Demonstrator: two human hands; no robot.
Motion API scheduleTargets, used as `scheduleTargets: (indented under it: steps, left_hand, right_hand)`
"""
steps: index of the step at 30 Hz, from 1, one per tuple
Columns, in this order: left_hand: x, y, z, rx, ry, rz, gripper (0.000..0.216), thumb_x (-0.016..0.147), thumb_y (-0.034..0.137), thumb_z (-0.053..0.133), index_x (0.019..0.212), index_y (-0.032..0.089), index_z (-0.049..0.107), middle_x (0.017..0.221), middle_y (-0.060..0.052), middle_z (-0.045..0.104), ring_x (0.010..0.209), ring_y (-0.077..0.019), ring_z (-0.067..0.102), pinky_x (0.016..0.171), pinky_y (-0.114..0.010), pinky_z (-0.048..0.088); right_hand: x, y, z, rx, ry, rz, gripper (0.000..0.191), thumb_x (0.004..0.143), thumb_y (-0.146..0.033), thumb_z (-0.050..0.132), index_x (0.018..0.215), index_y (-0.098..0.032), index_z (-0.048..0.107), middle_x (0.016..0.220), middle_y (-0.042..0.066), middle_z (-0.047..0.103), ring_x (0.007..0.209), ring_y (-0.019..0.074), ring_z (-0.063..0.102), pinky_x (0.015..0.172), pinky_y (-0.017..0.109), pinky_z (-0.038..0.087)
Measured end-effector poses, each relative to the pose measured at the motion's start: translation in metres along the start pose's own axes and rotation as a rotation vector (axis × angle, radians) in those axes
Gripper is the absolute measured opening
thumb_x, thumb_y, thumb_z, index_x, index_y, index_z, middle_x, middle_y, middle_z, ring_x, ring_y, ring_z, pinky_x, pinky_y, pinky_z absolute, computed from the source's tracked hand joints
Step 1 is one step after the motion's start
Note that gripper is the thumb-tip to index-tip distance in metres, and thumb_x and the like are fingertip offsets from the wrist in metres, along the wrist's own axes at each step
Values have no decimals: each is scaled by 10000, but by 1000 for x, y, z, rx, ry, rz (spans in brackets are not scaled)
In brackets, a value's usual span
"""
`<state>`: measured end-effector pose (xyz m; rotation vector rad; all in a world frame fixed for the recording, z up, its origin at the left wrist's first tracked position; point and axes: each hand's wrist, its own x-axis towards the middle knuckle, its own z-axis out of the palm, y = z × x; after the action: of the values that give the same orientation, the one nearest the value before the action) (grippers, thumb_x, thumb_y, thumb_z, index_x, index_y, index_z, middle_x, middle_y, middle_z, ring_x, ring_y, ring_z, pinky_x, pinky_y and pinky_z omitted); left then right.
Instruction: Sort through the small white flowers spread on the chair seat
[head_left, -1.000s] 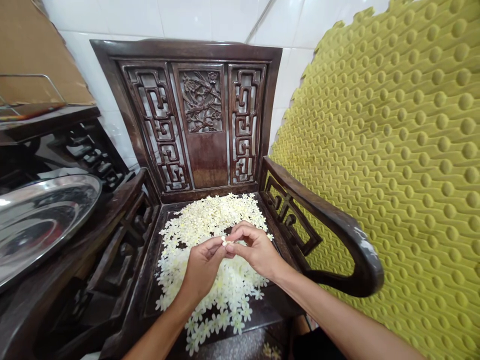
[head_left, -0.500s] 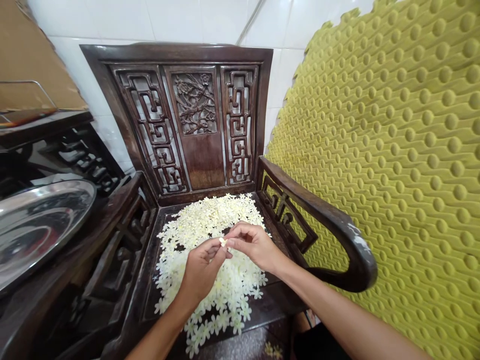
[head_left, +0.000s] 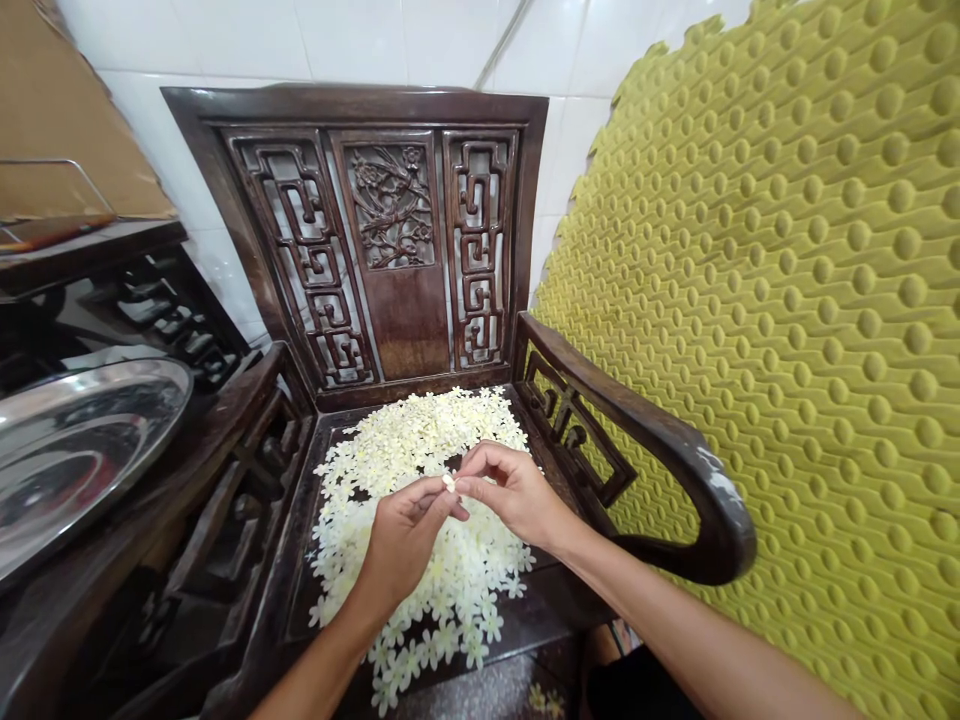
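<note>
A heap of small white flowers (head_left: 409, 440) covers the seat of a dark carved wooden chair (head_left: 390, 220). Above the heap, my left hand (head_left: 405, 535) and my right hand (head_left: 510, 490) meet fingertip to fingertip. Both pinch one small white flower (head_left: 448, 482) between thumbs and forefingers. The other fingers of each hand are curled in. More flowers lie hidden under my hands and wrists.
A big shiny metal tray (head_left: 82, 440) rests on the dark furniture to the left. A yellow-green bumpy foam mat (head_left: 787, 300) stands against the chair's right armrest (head_left: 645, 440). White wall tiles (head_left: 360, 40) are behind. A few flowers lie on the floor (head_left: 544, 700) below the seat.
The view has shifted slightly left and steadied. My hands stay together over the heap, still pinching the same small flower, with only tiny finger movements.
</note>
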<state>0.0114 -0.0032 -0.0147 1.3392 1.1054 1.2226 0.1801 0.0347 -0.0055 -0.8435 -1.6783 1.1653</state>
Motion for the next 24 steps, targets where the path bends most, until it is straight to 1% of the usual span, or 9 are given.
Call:
scheduleTargets:
  steps: [4, 7, 11, 14, 16, 21, 24]
  left_hand:
    - [1, 2, -2, 0, -10, -33, 190, 860, 310, 647, 927, 152, 731, 723, -31, 746, 712, -163, 673, 755, -274, 526]
    - [2, 2, -4, -18, -3, -70, 195, 855, 329, 658, 880, 159, 750, 719, -30, 742, 716, -157, 661, 757, -266, 517]
    - [2, 0, -4, -136, 56, -150, 204, 824, 345, 694, 873, 159, 759, 692, -24, 730, 701, -151, 658, 751, -268, 531]
    - [1, -2, -2, -210, 77, -196, 226, 807, 358, 712, 869, 146, 758, 712, -38, 737, 706, -158, 671, 762, -287, 548]
    - [1, -2, -1, -226, 77, -197, 234, 809, 360, 710, 872, 140, 757, 732, -47, 744, 722, -163, 682, 777, -294, 553]
    - [1, 1, 0, -194, 41, -132, 203, 775, 307, 748, 892, 142, 750, 757, -46, 757, 727, -175, 702, 787, -297, 557]
    - [2, 1, 1, -166, 56, -114, 199, 782, 308, 737, 885, 138, 743, 793, -53, 763, 697, -179, 707, 763, -308, 569]
  right_hand:
    - [1, 1, 0, 52, 14, 15, 151, 819, -305, 727, 774, -181, 654, 800, 15, 612, 766, 160, 575, 728, 304, 455]
    - [2, 2, 0, 83, 0, 8, 159, 841, -318, 703, 771, -182, 661, 826, 25, 619, 774, 164, 578, 732, 311, 464]
    - [2, 2, 1, -15, 0, -23, 153, 890, -307, 643, 803, -188, 683, 841, 35, 634, 807, 173, 583, 760, 317, 465]
    - [1, 2, 4, -84, 11, -44, 142, 909, -280, 615, 828, -188, 687, 848, 34, 640, 809, 169, 585, 767, 311, 458]
    - [0, 1, 6, -122, 20, -53, 142, 918, -265, 600, 828, -186, 677, 832, 28, 633, 797, 164, 580, 762, 305, 451]
    - [-4, 3, 11, -193, 91, -36, 144, 902, -270, 617, 788, -182, 626, 780, 10, 588, 748, 152, 544, 705, 282, 431]
    - [-5, 5, 14, -168, 75, -11, 144, 908, -284, 608, 807, -183, 629, 768, 6, 579, 724, 148, 528, 679, 273, 420]
